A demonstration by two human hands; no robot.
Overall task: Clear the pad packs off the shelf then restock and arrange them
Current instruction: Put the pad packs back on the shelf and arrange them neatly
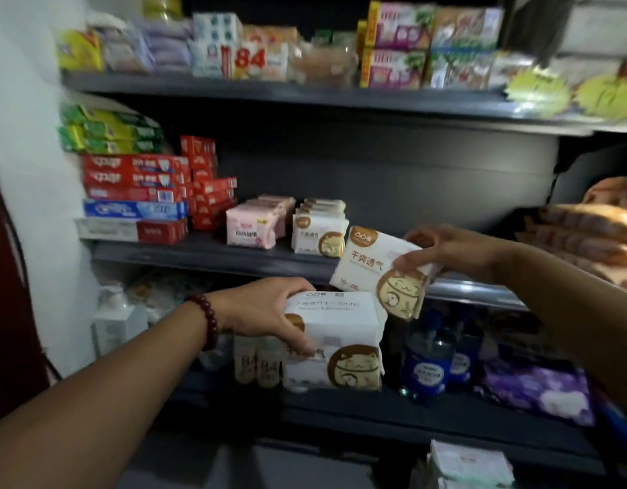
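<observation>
Midway, it seems: the left hand (266,312) curls its fingers round a stack of white cat packs (340,347) below the middle shelf (206,255). The right hand (453,252) pinches a single pack (368,262) at the shelf lip. A row of matching packs (317,234) and the pink packs (252,227) stand on the shelf, so clearing or restocking is hard to call. The single pack reads 干爽透气 beside a smiling cat, the stack's top says "Breathable", and the pink front shows "100%".
</observation>
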